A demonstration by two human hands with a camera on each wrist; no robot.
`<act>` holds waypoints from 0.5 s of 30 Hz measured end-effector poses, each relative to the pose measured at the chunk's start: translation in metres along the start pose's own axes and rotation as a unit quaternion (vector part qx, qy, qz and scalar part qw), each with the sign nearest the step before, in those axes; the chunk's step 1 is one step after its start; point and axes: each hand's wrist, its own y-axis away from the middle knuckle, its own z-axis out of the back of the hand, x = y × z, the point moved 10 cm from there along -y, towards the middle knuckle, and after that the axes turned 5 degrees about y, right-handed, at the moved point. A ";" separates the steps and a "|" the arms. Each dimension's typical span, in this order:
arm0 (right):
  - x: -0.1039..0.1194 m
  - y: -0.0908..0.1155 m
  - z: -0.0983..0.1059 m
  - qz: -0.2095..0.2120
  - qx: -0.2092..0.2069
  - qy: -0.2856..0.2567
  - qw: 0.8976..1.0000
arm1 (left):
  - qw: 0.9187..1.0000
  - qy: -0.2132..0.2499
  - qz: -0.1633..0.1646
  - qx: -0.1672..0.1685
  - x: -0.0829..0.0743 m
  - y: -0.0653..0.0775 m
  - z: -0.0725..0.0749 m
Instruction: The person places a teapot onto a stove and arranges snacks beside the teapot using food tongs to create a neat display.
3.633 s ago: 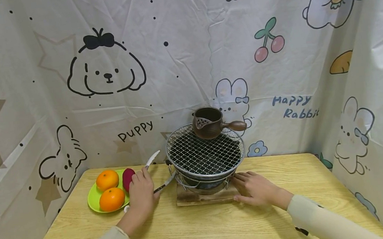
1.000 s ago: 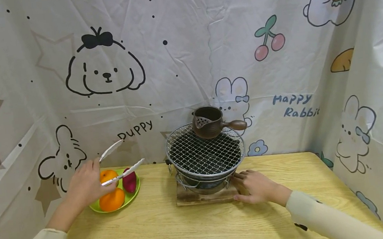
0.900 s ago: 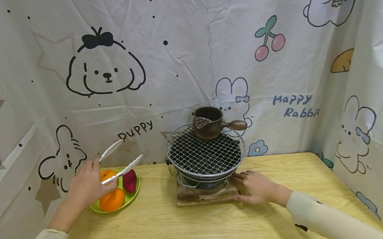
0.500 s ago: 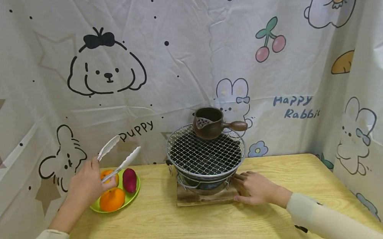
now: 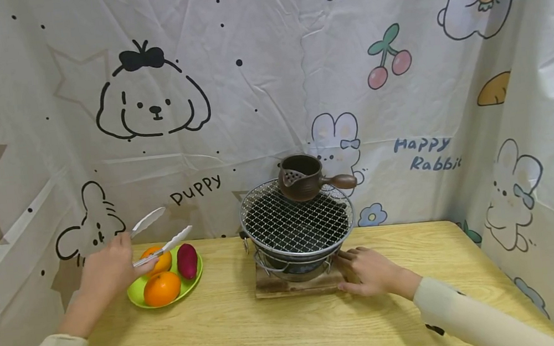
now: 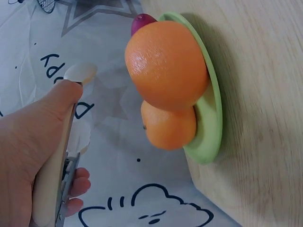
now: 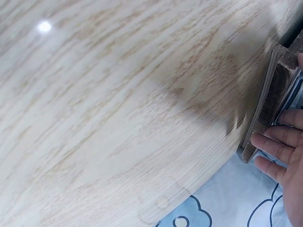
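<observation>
Near plate (image 5: 189, 288), L fingers (image 6: 79, 187) gripping tongs (image 6: 49, 194), R fingers (image 7: 274, 147) relaxed on wood bd (image 7: 271, 104), full grill (image 5: 292, 221) head-cam only

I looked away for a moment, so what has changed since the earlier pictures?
The left grip moved left, from between the plate and the grill to the plate's left side, carrying the open tongs. Nothing was taken hold of or let go. The right grip stayed at the wooden board; oranges, purple item and pot stayed put.
</observation>
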 end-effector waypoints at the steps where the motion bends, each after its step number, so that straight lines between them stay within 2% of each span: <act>1: 0.000 0.000 0.000 0.000 -0.001 0.001 1.000 | 1.000 0.000 0.001 0.007 0.001 0.000 -0.001; 7: 0.000 0.000 0.001 0.003 -0.005 0.004 1.000 | 0.999 -0.011 0.006 0.036 0.014 0.000 -0.003; 10: 0.000 0.000 0.000 0.001 -0.001 0.003 1.000 | 0.998 -0.011 0.010 0.061 0.023 -0.002 -0.004; 15: -0.001 0.001 -0.002 0.001 0.000 0.003 1.000 | 0.995 -0.018 -0.002 0.094 0.034 -0.004 -0.005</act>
